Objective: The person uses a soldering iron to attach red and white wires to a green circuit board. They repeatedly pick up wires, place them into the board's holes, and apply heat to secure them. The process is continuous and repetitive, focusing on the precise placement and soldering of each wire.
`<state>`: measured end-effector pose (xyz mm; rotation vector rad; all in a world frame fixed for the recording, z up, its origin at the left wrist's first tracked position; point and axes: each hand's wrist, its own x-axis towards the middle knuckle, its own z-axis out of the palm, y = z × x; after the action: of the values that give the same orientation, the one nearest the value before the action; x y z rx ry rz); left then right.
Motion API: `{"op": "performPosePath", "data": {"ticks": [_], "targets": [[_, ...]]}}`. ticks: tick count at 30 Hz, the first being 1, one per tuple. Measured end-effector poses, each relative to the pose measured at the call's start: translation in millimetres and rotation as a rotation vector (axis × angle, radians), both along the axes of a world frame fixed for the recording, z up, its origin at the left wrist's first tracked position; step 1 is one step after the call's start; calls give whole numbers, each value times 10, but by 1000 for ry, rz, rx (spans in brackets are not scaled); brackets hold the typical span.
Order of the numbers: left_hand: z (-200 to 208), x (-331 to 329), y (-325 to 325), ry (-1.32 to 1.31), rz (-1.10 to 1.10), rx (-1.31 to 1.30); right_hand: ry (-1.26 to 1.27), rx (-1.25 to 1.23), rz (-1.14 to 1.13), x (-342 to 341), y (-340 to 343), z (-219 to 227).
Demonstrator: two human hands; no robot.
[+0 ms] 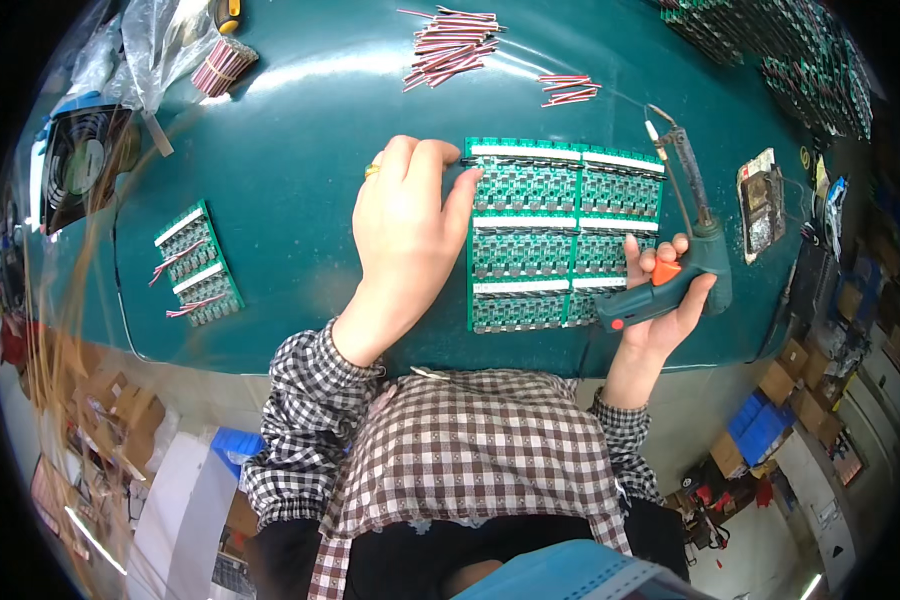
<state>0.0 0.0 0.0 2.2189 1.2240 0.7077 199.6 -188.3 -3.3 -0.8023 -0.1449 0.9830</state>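
Note:
A panel of green circuit boards (523,225) with white strips lies on the table before me. My left hand (405,215) is at its upper left corner, the fingers curled and the thumb and forefinger closed on the edge there. Black wires run along the panel's top row, close to those fingertips. In my right hand (670,290) is a green soldering gun (708,262) with an orange trigger, held over the lower right of the panel. Its metal tip points up and away, beyond the panel's right edge. The gun and hand hide the panel's lower right corner.
Bundled red, white and black wires (452,48) lie at the far side, with a smaller pile (569,89) nearby. A small board piece (198,264) with wires sits left, near a black fan (85,165). Right stands a worn solder tray (762,207); stacked boards (815,80) fill the far right.

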Motion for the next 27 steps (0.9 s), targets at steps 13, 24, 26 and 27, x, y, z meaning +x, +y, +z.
{"op": "performPosePath", "data": {"ticks": [13,24,26,27], "targets": [[-27,91,-43,-131,124,-220,89,10,161,-401,607,-39],[-122,160,-118,-314,113,-183,51,-19,145,-407,605,-61],[-139,168,-128,-317,88,-146,47,-18,148,-402,597,-66],[-137,176,-139,-290,81,-127,46,-18,152,-401,594,-67]]}}
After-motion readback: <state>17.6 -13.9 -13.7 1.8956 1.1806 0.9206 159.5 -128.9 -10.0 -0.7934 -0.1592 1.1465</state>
